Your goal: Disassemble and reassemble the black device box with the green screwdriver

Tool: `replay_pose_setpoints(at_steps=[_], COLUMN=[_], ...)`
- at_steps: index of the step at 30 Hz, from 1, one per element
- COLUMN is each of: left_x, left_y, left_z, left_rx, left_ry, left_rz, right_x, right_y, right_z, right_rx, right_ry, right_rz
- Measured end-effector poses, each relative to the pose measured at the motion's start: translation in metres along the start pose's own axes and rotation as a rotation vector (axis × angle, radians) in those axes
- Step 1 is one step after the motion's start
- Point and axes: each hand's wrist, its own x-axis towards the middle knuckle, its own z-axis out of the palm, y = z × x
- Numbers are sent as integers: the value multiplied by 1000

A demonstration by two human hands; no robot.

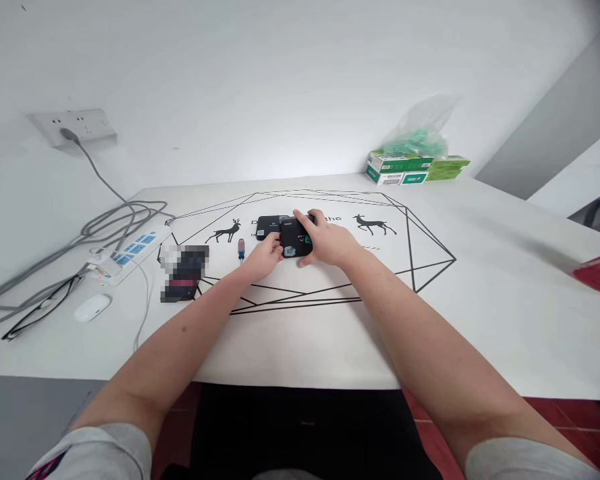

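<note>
From grey sleeves (100, 447), reaching forearms (180, 347) inward across the tabletop (300, 347). Right of the screwdriver (241, 248), gripping the stickered black device (293, 235) with the right hand (330, 243), spread over its right side; touching its left edge with the curled left hand (267, 257), impossible to tell if pinching.

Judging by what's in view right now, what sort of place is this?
Probably a desk used for small repairs: a screwdriver, a power strip and glasses lie on it.

On the table (500, 300) before you, the power strip (153, 239) lies left of the screwdriver (241, 249), boxes (403, 165) behind, right
</note>
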Motion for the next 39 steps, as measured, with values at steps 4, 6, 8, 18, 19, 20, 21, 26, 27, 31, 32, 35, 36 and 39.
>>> replay_pose_setpoints(at_steps=[4, 6, 8, 18, 19, 20, 21, 26, 27, 31, 32, 35, 36, 39], left_x=[-3, -5, -6, -16, -18, -21, -24, -30, -31, -32, -33, -33, -33, -33], left_y=[1, 2, 3, 4, 5, 5, 6, 7, 7, 8, 8, 8, 8, 8], left_z=[2, 2, 3, 13, 14, 14, 14, 10, 9, 5, 5, 5, 5, 5], left_rx=[68, 162, 279, 692, 753, 805, 846, 935, 941, 948, 950, 959, 962, 962], left_ry=[-44, -73, -83, -120, -108, -90, -68, -4, -10, -36, -37, -35, -33, -36], left_rz=[66, 93, 101, 157, 160, 155, 143, 100, 105, 121, 121, 120, 121, 129], right_x=[9, 13, 18, 46, 50, 54, 58, 73, 75, 78, 77, 72, 70, 68], right_y=[7, 12, 19, 51, 55, 59, 63, 78, 80, 86, 87, 84, 81, 69], right_z=[6, 7, 8, 7, 6, 4, 3, 3, 4, 3, 3, 2, 2, 7], right_rx=[-45, -62, -57, 92, 94, 97, 101, 133, 130, 95, 90, 58, 34, -30], right_ry=[-3, 5, -9, -184, -220, -248, -269, -353, -360, -400, -424, -467, -443, -292], right_rz=[-5, -6, -1, -24, -27, -26, -16, 8, 10, 74, 108, 233, 290, 511])
